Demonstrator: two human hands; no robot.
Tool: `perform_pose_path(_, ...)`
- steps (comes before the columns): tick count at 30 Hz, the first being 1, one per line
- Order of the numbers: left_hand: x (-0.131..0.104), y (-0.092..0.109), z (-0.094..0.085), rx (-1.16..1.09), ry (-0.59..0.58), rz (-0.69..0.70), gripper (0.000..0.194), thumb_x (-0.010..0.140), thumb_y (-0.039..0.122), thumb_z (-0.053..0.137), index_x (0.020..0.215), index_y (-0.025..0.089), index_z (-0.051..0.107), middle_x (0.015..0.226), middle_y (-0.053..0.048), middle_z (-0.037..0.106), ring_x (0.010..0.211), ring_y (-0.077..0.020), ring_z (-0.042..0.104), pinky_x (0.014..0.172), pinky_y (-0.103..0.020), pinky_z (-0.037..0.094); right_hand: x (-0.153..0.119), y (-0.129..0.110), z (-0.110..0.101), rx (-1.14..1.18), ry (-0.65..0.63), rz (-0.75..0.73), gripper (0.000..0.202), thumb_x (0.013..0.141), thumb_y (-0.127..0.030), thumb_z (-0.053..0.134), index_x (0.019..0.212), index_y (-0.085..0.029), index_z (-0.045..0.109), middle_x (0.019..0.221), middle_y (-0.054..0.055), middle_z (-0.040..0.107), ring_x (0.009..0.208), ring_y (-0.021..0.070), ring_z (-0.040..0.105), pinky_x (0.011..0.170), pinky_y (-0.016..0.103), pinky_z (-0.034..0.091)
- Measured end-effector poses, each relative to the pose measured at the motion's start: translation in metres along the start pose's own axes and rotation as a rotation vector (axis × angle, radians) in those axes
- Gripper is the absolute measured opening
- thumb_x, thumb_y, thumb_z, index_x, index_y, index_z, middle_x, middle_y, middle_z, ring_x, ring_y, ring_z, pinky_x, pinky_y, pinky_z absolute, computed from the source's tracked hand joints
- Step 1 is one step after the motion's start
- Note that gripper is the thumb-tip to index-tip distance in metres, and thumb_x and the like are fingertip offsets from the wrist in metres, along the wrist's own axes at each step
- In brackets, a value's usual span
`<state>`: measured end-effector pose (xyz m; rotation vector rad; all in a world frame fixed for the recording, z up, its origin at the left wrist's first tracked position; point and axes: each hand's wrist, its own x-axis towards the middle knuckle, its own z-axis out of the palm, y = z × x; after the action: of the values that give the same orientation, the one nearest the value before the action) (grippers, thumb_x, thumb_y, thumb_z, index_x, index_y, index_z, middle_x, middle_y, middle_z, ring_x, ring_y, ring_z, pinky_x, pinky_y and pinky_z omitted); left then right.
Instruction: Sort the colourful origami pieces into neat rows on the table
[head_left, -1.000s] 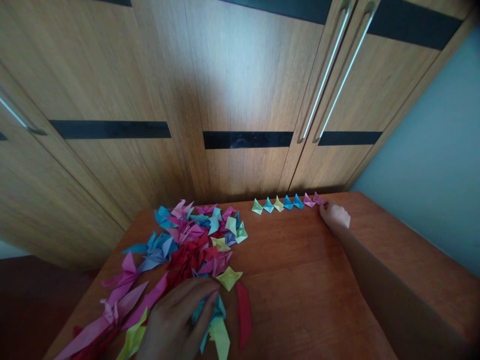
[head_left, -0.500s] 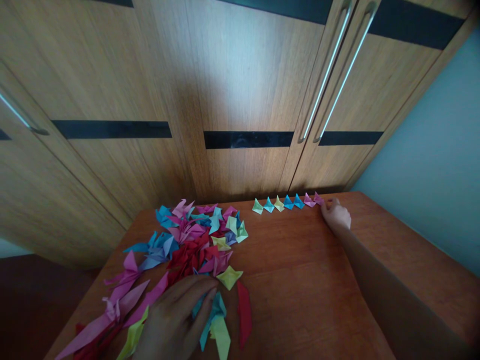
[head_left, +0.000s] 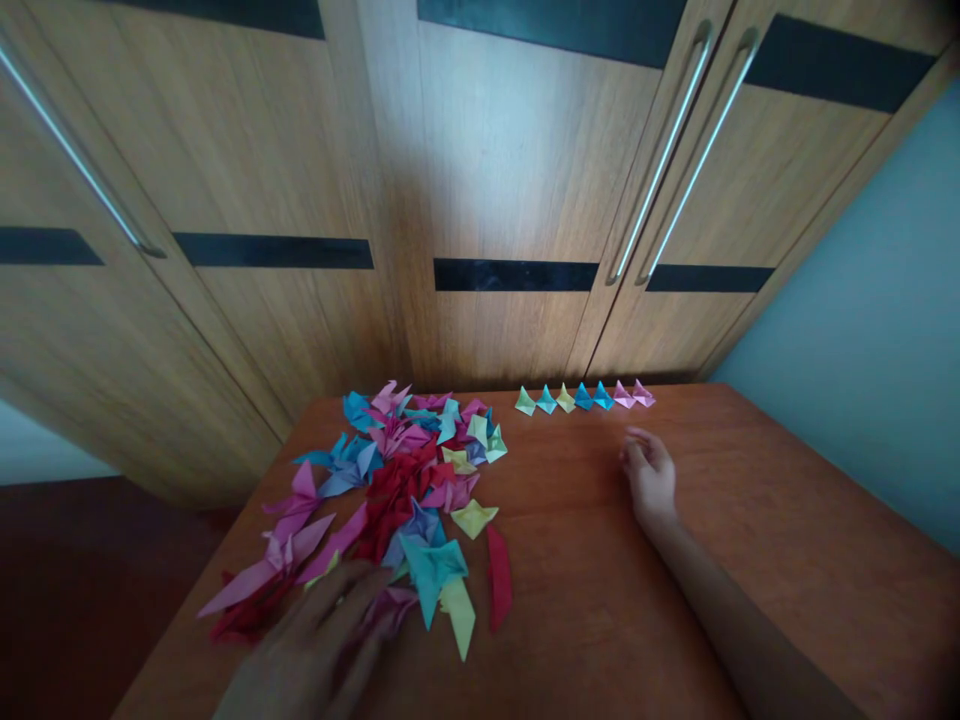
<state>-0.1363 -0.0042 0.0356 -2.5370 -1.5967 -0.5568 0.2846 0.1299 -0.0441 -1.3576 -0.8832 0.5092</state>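
Note:
At the near left, my left hand [head_left: 319,640] reaches over a loose pile of folded paper pieces, thumb and fingers apart. Just beyond its thumb lies a dull pink folded paper [head_left: 388,610], partly hidden. A turquoise origami piece [head_left: 435,570] rests beside the fingertips, on top of a pale yellow one [head_left: 459,612]. Red origami cranes [head_left: 397,490] fill the middle of the pile. My right hand [head_left: 651,475] hovers over the table with curled fingers and nothing visible in them. Beyond it, a pink folded piece [head_left: 643,394] ends a row of small standing paper pieces.
The row of origami continues left along the table's back edge to a pale green piece [head_left: 525,402]. A red paper strip [head_left: 499,578] lies right of the pile. Wooden cabinet doors [head_left: 510,340] with metal handles [head_left: 664,160] rise behind the brown table [head_left: 570,600].
My right hand has come away from the pink piece at the row's right end, back toward me. My left hand has drawn back and spread, uncovering the turquoise piece. The view has shifted left.

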Motion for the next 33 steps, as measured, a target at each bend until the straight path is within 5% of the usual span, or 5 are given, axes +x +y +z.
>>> perform_pose_path(7, -0.035, -0.011, 0.009, -0.006, -0.057, -0.111, 0.029, 0.083, 0.04, 0.05, 0.105, 0.032, 0.067, 0.109, 0.0, 0.07, 0.091, -0.0215, 0.069, 0.073, -0.028, 0.058, -0.049, -0.027, 0.052, 0.146, -0.239, 0.067, 0.034, 0.078, -0.047, 0.057, 0.093, -0.017, 0.059, 0.059, -0.004, 0.05, 0.052, 0.0107, 0.044, 0.045, 0.02, 0.033)
perform_pose_path(16, -0.019, -0.001, 0.008, -0.155, 0.05, -0.159, 0.021, 0.085, 0.033, 0.049, 0.09, 0.028, 0.069, 0.092, 0.0, 0.073, 0.082, -0.0187, 0.07, 0.073, -0.026, 0.056, -0.101, -0.046, 0.088, -0.094, -0.562, -0.15, 0.024, 0.082, -0.03, 0.052, 0.102, -0.02, 0.06, 0.078, 0.002, 0.066, 0.072, 0.017, 0.062, 0.068, 0.029, 0.049)
perform_pose_path(21, 0.027, 0.008, -0.003, -0.274, 0.128, -0.237, 0.017, 0.084, 0.033, 0.052, 0.089, 0.023, 0.065, 0.087, -0.001, 0.071, 0.077, -0.0176, 0.067, 0.069, -0.025, 0.052, -0.107, -0.047, 0.094, -0.074, -0.579, -0.178, 0.028, 0.08, -0.03, 0.055, 0.106, -0.021, 0.06, 0.092, 0.005, 0.068, 0.083, 0.0187, 0.063, 0.079, 0.033, 0.049)
perform_pose_path(25, 0.08, 0.03, -0.001, -0.416, 0.149, -0.193, 0.013, 0.084, 0.028, 0.053, 0.087, 0.023, 0.065, 0.087, 0.0, 0.07, 0.079, -0.017, 0.065, 0.072, -0.026, 0.049, -0.103, -0.048, 0.09, 0.078, -0.552, -0.011, 0.032, 0.077, -0.038, 0.059, 0.105, -0.022, 0.06, 0.098, 0.006, 0.067, 0.088, 0.0197, 0.062, 0.071, 0.03, 0.05)
perform_pose_path(33, 0.16, 0.079, 0.048, -0.541, 0.106, -0.028, 0.014, 0.082, 0.017, 0.053, 0.086, 0.021, 0.066, 0.081, 0.0, 0.069, 0.071, -0.0133, 0.06, 0.066, -0.023, 0.044, -0.07, -0.051, 0.052, 0.279, -0.475, 0.125, 0.027, 0.077, -0.036, 0.06, 0.1, -0.021, 0.063, 0.08, 0.0, 0.061, 0.063, 0.012, 0.052, 0.052, 0.022, 0.039)
